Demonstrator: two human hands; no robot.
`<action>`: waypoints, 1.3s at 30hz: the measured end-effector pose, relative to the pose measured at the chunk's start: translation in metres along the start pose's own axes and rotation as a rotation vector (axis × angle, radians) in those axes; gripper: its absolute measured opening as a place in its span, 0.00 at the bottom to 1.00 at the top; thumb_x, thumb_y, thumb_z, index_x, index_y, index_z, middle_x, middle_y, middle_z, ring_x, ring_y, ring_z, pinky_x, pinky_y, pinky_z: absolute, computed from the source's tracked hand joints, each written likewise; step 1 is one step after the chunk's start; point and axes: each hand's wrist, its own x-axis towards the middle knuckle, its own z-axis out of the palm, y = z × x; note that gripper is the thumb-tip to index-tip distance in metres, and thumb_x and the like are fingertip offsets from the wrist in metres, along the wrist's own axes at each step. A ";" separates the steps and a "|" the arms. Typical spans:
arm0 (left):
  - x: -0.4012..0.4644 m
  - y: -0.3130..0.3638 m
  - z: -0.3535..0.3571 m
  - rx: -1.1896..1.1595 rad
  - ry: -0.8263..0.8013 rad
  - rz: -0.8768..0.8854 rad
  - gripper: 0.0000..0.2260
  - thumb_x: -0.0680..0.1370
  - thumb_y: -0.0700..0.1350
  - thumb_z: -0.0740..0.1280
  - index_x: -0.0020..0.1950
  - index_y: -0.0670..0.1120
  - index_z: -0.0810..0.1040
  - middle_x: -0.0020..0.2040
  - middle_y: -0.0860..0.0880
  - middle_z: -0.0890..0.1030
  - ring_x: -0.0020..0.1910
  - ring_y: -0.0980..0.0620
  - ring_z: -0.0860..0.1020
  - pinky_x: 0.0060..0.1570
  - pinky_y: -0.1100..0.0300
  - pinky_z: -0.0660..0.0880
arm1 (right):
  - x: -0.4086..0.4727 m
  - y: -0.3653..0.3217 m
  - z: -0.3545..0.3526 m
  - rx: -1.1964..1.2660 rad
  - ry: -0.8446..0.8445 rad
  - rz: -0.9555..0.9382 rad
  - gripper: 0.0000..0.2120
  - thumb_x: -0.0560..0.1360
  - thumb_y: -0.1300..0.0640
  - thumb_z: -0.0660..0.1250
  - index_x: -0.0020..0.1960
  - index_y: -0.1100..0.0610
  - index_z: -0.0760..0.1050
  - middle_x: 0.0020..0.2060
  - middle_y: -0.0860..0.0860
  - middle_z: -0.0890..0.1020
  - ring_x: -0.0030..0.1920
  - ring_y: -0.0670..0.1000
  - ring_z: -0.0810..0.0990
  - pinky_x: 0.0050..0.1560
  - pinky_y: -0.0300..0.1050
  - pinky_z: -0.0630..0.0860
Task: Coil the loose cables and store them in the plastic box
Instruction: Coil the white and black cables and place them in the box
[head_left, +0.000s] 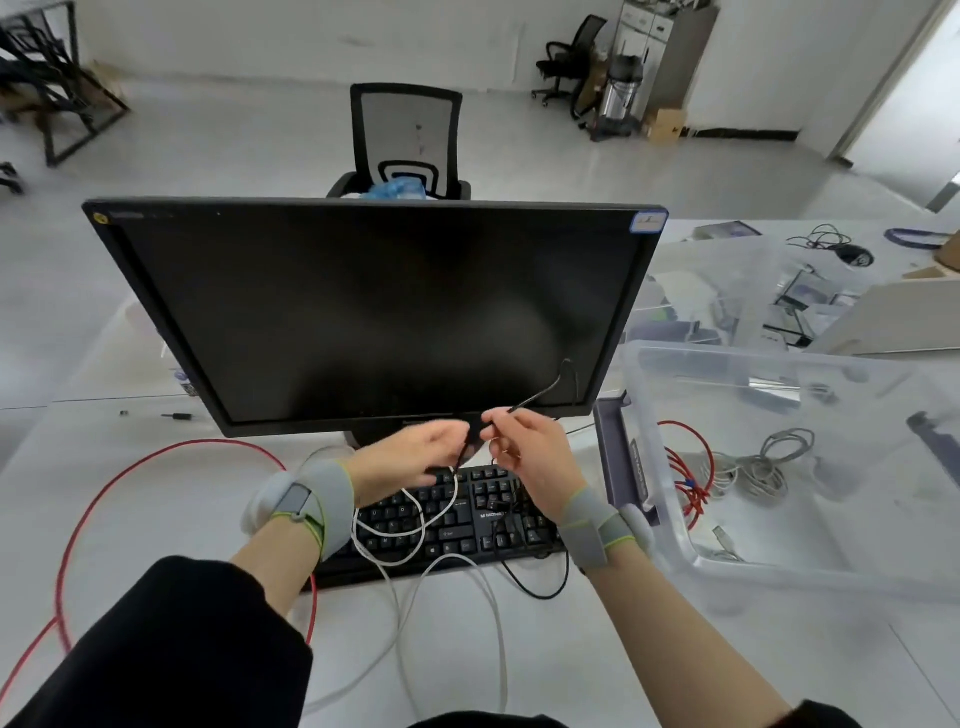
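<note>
Meanwhile, everything sat around the dark monitor (374, 312) on the white desk (649, 665). Left of the monitor and below it, a red cable (111, 486) swept a wide arc across the desk. Just under the monitor's lower edge the left hand (410, 457) had its fingers curled around a thin black cable (540, 395) — it pinched the cable, and a white cable (415, 519) hung down from the same hand in loops over the black keyboard (457, 519) in front of the monitor. More of the white cable trailed over the desk toward the person.

Close beside it, almost touching, the right hand (530, 457) pinched the same black cable between thumb and fingers; from there the cable rose against the monitor's lower right corner and bent over in a small hook. Another black loop (540, 587) lay on the desk by the keyboard's near edge. Both wrists wore grey bands.

Right of the monitor stood the clear plastic box (675, 530) — inside it lay a coiled red cable (683, 478) against the left wall and a grey coiled cable (763, 467) further in. Behind the monitor stood an office chair (405, 140).
</note>
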 end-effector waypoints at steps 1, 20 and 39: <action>0.000 -0.001 0.003 0.045 -0.069 0.010 0.11 0.82 0.50 0.55 0.63 0.53 0.69 0.58 0.52 0.76 0.59 0.56 0.73 0.62 0.58 0.67 | 0.001 -0.004 -0.001 0.048 0.005 0.017 0.11 0.80 0.63 0.58 0.43 0.58 0.77 0.32 0.50 0.78 0.26 0.42 0.72 0.32 0.35 0.65; -0.024 0.042 -0.006 -0.052 -0.181 0.130 0.16 0.82 0.49 0.53 0.39 0.43 0.69 0.23 0.54 0.60 0.19 0.59 0.58 0.19 0.68 0.60 | 0.021 0.006 -0.011 -0.896 0.118 -0.397 0.10 0.81 0.61 0.55 0.52 0.60 0.75 0.48 0.52 0.80 0.51 0.51 0.74 0.69 0.51 0.61; -0.007 0.039 -0.021 0.173 0.382 0.314 0.26 0.82 0.37 0.51 0.78 0.52 0.46 0.60 0.44 0.76 0.42 0.52 0.81 0.45 0.62 0.76 | -0.011 -0.054 0.012 -1.016 -0.323 -0.396 0.08 0.74 0.55 0.68 0.47 0.58 0.84 0.32 0.47 0.78 0.28 0.41 0.72 0.34 0.29 0.66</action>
